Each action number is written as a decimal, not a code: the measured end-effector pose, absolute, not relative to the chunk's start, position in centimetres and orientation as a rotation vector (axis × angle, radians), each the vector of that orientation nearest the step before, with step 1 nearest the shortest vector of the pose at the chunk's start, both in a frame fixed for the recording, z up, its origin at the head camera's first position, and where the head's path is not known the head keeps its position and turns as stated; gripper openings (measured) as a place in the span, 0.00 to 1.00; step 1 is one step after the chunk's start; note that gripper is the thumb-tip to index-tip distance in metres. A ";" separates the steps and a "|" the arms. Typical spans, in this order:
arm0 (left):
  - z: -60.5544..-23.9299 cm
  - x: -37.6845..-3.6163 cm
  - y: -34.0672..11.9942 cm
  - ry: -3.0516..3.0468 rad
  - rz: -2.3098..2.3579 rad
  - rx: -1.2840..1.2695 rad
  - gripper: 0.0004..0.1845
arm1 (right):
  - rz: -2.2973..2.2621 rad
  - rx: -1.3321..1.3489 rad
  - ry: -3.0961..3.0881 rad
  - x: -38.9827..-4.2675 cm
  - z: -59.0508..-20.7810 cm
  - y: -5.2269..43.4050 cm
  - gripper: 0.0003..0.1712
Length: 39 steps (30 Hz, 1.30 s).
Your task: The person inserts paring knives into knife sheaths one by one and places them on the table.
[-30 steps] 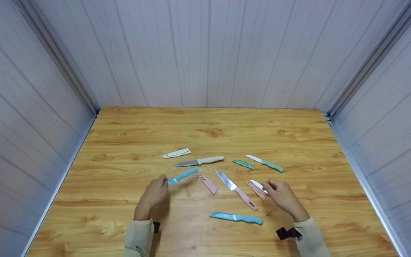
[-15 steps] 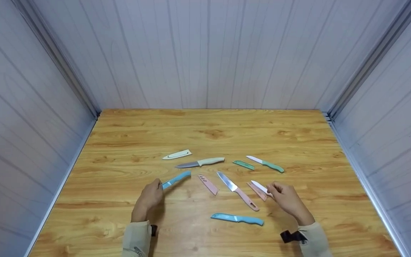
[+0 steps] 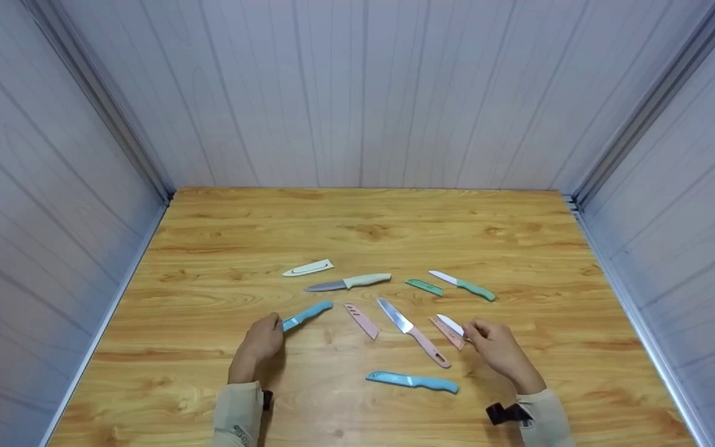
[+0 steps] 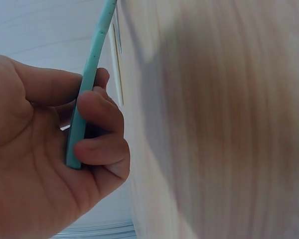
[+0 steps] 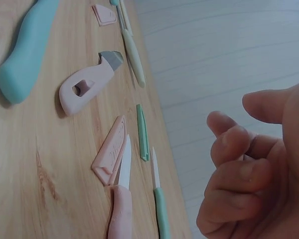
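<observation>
In the head view my left hand (image 3: pixel 258 341) grips a blue knife (image 3: pixel 309 313) by its sheathed end. The handle points away to the right, and the knife is raised above the table. The left wrist view shows thumb and fingers curled round the turquoise-looking knife (image 4: pixel 88 74). My right hand (image 3: pixel 497 351) hovers over a small pink-handled knife (image 5: pixel 120 211) with a white blade. Its fingers (image 5: pixel 239 174) are loosely curled and hold nothing. A pink sheath (image 3: pixel 445 333) lies beside that blade. Further left lies a larger pink-handled knife (image 3: pixel 421 341), with its pink sheath (image 3: pixel 361 321) apart from it.
A second sheathed blue knife (image 3: pixel 412 381) lies near the front. Further back are a cream-handled knife (image 3: pixel 364 280), a cream sheath (image 3: pixel 308 268), a green-handled knife (image 3: pixel 472 288) and a green sheath (image 3: pixel 424 286). Panelled walls (image 3: pixel 357 93) bound the wooden table (image 3: pixel 357 211).
My left hand has shifted left and slightly nearer with the blue knife. My right hand has drawn back a little to the right, and more of the small white blade shows.
</observation>
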<state>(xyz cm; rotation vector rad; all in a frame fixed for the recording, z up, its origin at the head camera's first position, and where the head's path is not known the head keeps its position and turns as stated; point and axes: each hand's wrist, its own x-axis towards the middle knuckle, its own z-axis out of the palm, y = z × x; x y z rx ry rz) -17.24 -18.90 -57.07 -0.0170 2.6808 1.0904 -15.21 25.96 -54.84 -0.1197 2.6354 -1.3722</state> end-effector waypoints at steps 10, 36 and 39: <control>-57.6 -17.3 -19.2 2.660 1.093 -0.093 0.07 | -1.373 -0.066 2.596 -15.2 -55.2 26.0 0.20; -58.0 -17.3 -19.9 2.877 0.922 -0.038 0.10 | -1.330 -0.155 2.618 -15.0 -55.4 26.6 0.19; -58.0 -17.3 -19.9 2.899 0.917 -0.038 0.09 | -1.320 -0.132 2.612 -15.0 -55.3 26.6 0.19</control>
